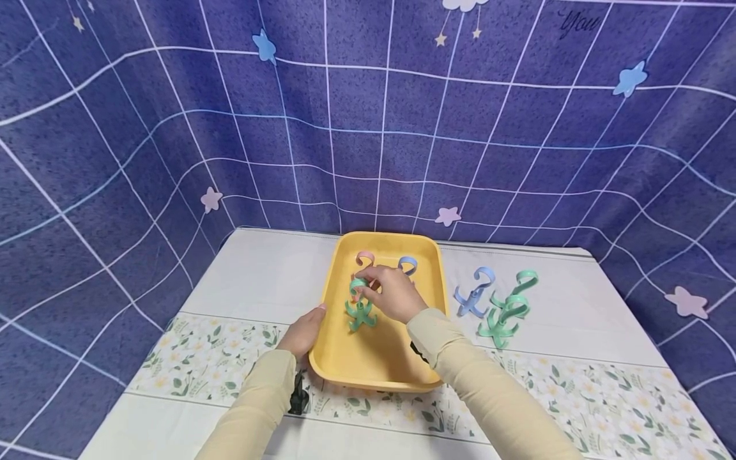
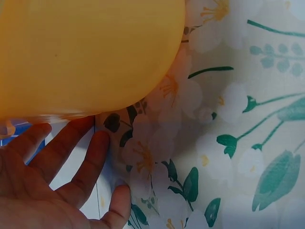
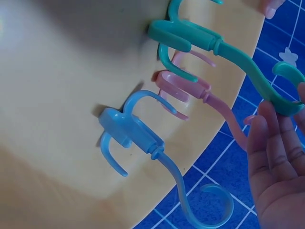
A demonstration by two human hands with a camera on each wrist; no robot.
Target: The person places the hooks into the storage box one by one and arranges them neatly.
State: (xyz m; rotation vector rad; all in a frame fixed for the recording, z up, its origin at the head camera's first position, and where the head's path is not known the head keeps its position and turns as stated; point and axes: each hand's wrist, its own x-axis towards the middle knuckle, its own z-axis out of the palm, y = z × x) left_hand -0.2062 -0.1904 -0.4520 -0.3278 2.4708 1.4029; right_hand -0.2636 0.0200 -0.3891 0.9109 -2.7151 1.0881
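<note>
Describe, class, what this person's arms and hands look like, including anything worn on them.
The person wears long, plain, pale beige sleeves, lightly creased, ending in cuffs at the wrists. The left hand and right hand are gloveless. A small black object shows beside each cuff, its details too dark to make out.

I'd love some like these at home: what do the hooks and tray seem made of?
The hooks look like plastic with a satin finish: smooth, evenly coloured, softly shining curves. The tray is probably plastic too, smooth and slightly glossy, with rounded, seamless corners; coated metal isn't ruled out.
</note>
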